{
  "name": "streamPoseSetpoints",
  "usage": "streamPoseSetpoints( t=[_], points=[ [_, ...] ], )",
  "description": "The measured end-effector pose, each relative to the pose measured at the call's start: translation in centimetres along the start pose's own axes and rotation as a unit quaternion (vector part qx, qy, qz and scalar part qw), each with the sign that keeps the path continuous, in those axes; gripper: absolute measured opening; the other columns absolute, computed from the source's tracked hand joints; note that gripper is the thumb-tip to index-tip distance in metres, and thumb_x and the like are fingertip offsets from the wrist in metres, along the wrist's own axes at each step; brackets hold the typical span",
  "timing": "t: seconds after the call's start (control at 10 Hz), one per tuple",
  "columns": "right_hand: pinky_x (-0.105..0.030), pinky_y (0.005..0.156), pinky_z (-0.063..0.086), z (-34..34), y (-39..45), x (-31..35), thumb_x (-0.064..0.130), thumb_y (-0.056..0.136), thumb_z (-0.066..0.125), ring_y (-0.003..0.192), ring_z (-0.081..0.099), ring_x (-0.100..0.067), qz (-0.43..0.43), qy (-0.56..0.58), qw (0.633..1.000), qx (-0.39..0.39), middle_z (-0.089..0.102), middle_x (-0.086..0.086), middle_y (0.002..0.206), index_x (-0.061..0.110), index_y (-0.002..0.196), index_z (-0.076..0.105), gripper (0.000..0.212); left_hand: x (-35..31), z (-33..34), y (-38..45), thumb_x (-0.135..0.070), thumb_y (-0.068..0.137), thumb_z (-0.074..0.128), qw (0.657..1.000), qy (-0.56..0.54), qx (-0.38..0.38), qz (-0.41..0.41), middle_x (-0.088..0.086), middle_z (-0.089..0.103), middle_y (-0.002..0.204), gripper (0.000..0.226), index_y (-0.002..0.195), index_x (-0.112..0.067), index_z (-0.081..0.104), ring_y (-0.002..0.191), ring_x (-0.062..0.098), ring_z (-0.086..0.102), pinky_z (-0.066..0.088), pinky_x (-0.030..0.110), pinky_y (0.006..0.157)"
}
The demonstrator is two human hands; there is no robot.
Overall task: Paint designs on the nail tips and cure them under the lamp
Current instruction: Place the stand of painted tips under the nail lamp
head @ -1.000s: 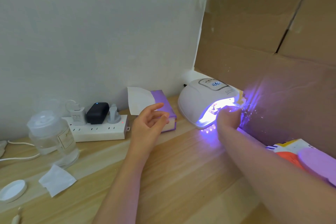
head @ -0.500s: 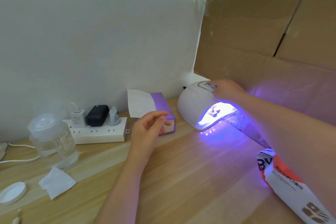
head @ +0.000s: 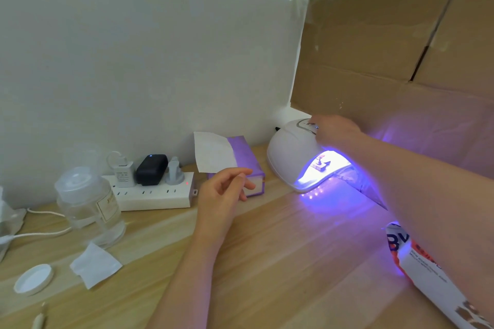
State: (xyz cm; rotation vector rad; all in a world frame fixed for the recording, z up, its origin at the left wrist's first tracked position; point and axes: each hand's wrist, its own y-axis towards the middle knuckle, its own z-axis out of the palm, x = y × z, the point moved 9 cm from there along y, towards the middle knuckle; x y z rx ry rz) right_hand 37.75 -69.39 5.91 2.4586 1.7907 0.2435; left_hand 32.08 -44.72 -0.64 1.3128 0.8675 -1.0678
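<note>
A white dome-shaped curing lamp stands at the back right of the wooden table and glows violet inside. A nail tip on a small stand sits under its light. My right hand rests on top of the lamp with its fingers on the control panel. Over the table, in front of a purple box, my left hand hovers with loosely curled fingers and holds nothing.
A white wipe sticks out of the purple box. A power strip with plugs lies by the wall. A clear lidded jar, a white pad, a white cap and a printed pack lie about. Cardboard stands behind the lamp.
My right hand left the lamp's opening and rose onto the top panel, where it stays. The nail tip stand is now in plain sight inside. My left hand barely moved.
</note>
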Motion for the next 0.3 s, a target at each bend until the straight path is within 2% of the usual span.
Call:
streamPoseSetpoints(
  t=[0.2,0.3],
  points=[
    [-0.035,0.097,0.037,0.4,-0.5,-0.4,0.004,0.092,0.035,0.124,0.043,-0.034,0.009,0.011,1.000,-0.004,0.041,-0.018,0.136,0.021,0.142,0.033,0.053,-0.3,-0.6,-0.1,0.000,0.088,0.049,0.999,-0.012,-0.029,0.007,-0.011,0.058,0.052,0.025,0.078,-0.014,0.067,0.045,0.001,0.040,0.037,0.011,0.050],
    [-0.036,0.095,0.037,-0.2,-2.0,0.1,0.005,0.093,0.034,0.123,0.042,-0.035,0.028,0.112,0.992,-0.059,0.042,-0.022,0.134,0.021,0.146,0.025,0.055,-0.2,-0.7,-0.2,-0.002,0.088,0.049,0.999,-0.005,-0.034,0.000,-0.011,0.054,0.049,0.025,0.077,-0.015,0.067,0.044,-0.002,0.041,0.035,0.010,0.051]
  ],
)
